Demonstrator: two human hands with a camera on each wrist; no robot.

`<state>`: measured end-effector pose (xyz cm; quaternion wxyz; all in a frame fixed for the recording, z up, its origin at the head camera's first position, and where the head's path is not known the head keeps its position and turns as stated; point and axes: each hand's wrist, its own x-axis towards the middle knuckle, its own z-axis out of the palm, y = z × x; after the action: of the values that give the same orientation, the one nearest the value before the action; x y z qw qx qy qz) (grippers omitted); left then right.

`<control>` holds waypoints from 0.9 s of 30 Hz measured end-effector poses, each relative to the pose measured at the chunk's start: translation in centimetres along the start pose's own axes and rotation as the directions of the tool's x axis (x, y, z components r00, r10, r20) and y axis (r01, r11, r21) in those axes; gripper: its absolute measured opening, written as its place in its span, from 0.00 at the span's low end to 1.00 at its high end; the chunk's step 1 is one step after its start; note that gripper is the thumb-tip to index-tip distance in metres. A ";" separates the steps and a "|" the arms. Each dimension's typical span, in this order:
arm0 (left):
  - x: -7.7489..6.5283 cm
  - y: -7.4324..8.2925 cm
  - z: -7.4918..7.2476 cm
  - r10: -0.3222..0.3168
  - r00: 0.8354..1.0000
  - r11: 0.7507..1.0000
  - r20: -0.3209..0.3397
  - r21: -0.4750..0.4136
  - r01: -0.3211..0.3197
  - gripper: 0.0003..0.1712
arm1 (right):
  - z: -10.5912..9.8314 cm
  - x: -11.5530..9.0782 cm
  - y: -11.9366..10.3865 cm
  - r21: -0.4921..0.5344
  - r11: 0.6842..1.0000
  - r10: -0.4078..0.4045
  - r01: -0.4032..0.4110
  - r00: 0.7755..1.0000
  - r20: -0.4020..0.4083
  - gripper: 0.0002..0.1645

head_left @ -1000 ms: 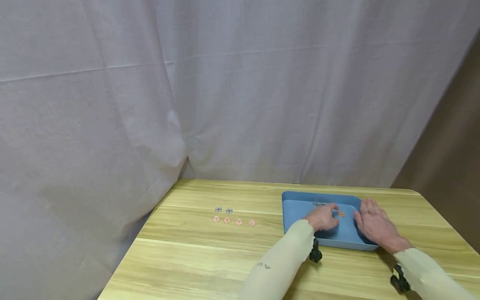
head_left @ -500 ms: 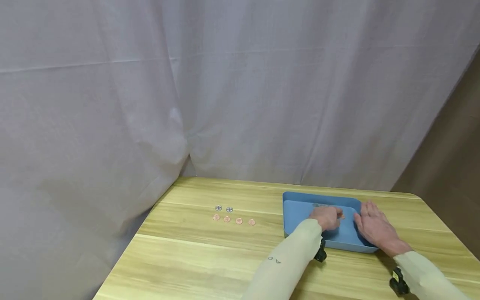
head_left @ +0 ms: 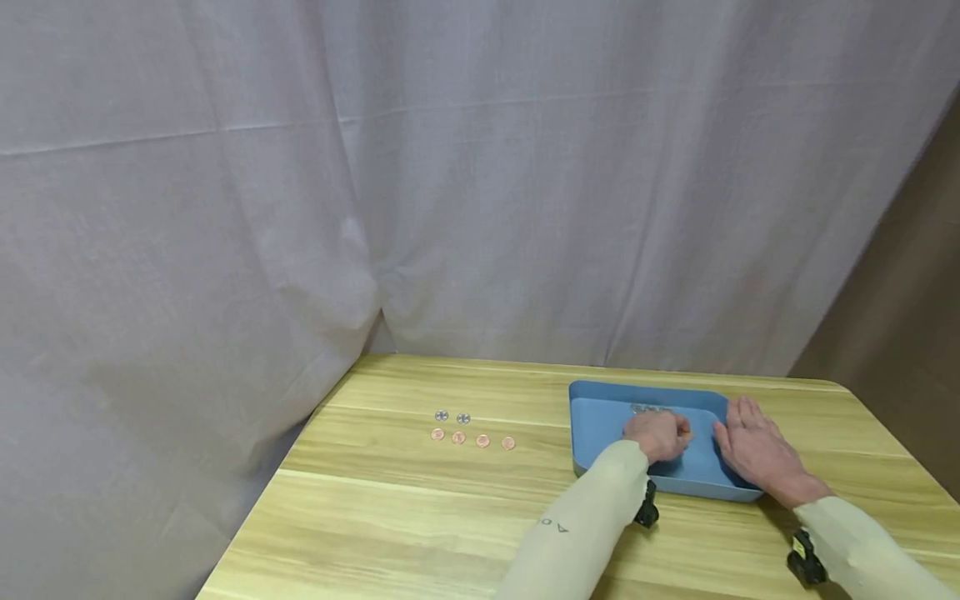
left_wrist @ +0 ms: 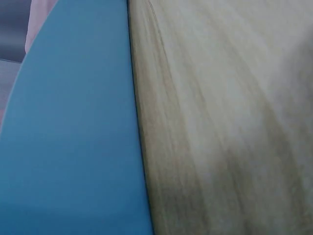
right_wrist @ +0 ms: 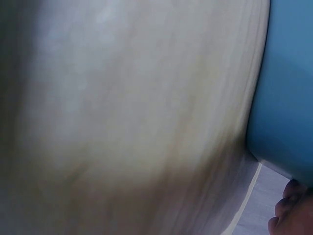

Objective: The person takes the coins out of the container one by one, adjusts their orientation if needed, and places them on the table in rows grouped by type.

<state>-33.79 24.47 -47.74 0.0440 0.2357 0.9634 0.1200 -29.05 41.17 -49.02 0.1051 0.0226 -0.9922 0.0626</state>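
Observation:
My left hand (head_left: 657, 436) reaches into a shallow blue tray (head_left: 600, 417) with its fingers curled down. Its fingertips pinch at a copper coin (head_left: 688, 435), of which only a sliver shows past the fingers. Silver coins (head_left: 639, 408) lie in a row behind that hand, partly hidden by it. My right hand (head_left: 762, 450) rests with straight fingers along the tray's right rim. Some of its fingers (right_wrist: 289, 213) show at the lower corner of the right wrist view, against the tray wall. In the left wrist view the tray's outer wall (left_wrist: 73, 127) fills the left side.
Left of the tray, two silver coins (head_left: 452, 417) lie on the wooden table (head_left: 375, 508) behind a row of several copper coins (head_left: 471, 439). Grey curtains (head_left: 487, 208) hang behind and to the left. Each wrist carries a small black camera (head_left: 647, 506).
My left hand has moved slightly right and its fingers have closed down over the copper coin in the tray. The right hand stays at the tray's rim.

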 end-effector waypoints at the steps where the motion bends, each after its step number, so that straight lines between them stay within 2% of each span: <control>1: 0.0 0.0 0.0 0.001 1.000 1.000 0.001 0.004 -0.001 0.10 | 0.0 -0.1 0.0 0.003 1.000 -0.001 0.001 1.000 0.001 0.39; 5: -0.2 0.1 0.0 0.002 1.000 1.000 0.002 -0.001 -0.002 0.05 | 0.0 -0.2 -0.1 0.001 1.000 -0.005 0.005 1.000 -0.009 0.38; 16: 0.6 -0.5 0.8 0.026 1.000 1.000 -0.009 -0.017 -0.026 0.03 | 0.1 0.1 0.1 0.008 1.000 -0.007 0.007 1.000 -0.006 0.40; 27: 0.1 -0.4 0.4 -0.024 1.000 1.000 0.016 0.000 0.024 0.10 | 0.1 0.1 0.2 0.020 1.000 -0.006 0.005 1.000 0.010 0.40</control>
<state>-34.03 24.28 -48.20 0.0530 0.2251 0.9657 0.1177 -29.19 41.39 -49.16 0.0999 0.0267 -0.9920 0.0721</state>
